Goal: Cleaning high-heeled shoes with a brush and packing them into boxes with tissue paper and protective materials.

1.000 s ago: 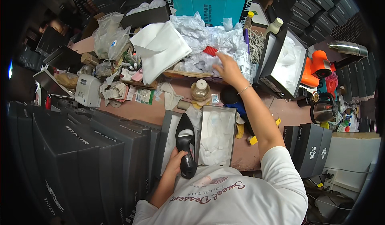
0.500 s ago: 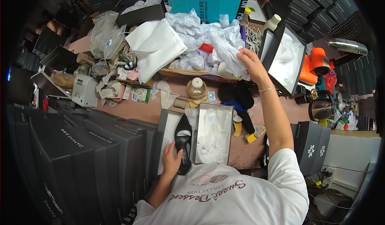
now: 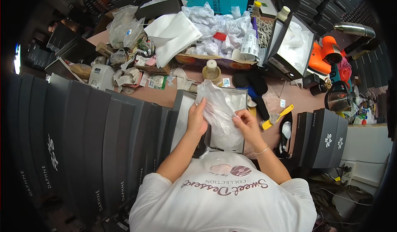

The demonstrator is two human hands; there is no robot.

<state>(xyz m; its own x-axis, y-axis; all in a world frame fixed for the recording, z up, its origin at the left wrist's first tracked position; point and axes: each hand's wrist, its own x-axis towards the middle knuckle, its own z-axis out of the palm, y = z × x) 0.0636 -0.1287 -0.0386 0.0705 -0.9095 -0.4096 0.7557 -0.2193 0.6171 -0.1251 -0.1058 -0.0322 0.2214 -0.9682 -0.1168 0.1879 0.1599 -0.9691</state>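
Above the open, dark-rimmed rectangular shoebox (image 3: pixel 247 95) on the pinkish table (image 3: pixel 159 96), I see a crumpled, translucent white sheet (image 3: pixel 219 112) stretched between left hand (image 3: pixel 197 119) and right hand (image 3: pixel 249 127), each pinching its nearer edge; its long axis runs far to near, slanting right.

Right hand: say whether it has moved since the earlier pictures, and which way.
Yes: the right hand has moved from the carton of crumpled paper toward the person and now grips the white sheet.
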